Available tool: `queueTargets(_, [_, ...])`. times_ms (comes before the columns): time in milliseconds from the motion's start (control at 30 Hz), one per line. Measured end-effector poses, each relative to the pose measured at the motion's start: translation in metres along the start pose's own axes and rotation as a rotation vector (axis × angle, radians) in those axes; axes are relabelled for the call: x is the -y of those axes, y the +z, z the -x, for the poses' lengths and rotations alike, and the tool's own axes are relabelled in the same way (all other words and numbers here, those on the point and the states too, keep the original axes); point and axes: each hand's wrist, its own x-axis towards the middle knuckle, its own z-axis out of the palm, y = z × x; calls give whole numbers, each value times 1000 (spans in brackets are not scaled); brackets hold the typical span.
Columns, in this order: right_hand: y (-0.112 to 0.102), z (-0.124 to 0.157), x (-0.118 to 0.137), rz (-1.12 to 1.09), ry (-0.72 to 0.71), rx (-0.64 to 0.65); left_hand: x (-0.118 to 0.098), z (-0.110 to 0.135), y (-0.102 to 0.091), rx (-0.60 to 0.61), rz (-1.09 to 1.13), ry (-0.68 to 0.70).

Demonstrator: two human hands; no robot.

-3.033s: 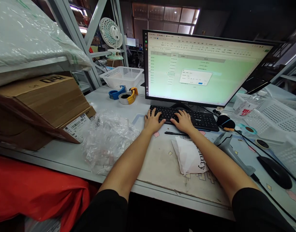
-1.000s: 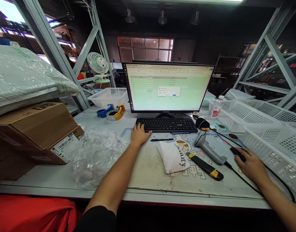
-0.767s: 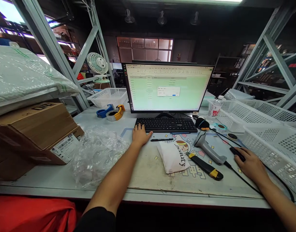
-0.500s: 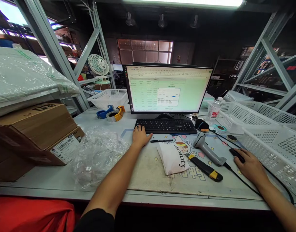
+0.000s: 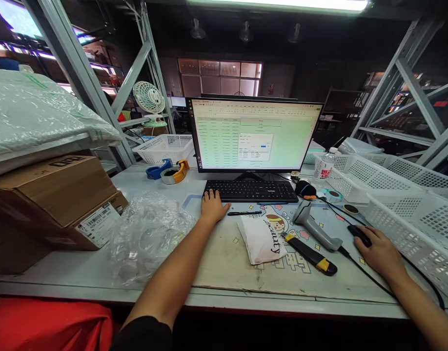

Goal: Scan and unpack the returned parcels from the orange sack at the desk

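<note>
Counter [image 5: 77,268] carrying everything. Monitor [image 5: 216,146] now showing taller dialog box [image 5: 256,141] than second ago, rows too small to read appearing low in it; on-screen work seemingly advancing. Keyboard [image 5: 251,189] lying before monitor, left hand [image 5: 211,209] resting on its left end, fingers slightly apart. Mouse [image 5: 358,234] sitting under right hand [image 5: 379,251], fingers curling round it.

Look left now: crumpled clear plastic [image 5: 147,234] beside a cardboard box [image 5: 66,187], blue tape dispenser [image 5: 156,171] just beside yellow tape dispenser [image 5: 182,170], white basket [image 5: 167,156] behind, and, over right, a red-lettered bottle [image 5: 324,168]!
</note>
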Motion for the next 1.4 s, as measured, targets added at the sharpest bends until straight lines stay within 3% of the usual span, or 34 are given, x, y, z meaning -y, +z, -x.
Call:
queueTargets(833, [-3, -1, 5, -28, -23, -29, -4, 4, -5, 37, -23, -22])
queueTargets(1400, [-10, 0, 11, -37, -5, 22, -5, 5, -7, 39, -35, -29])
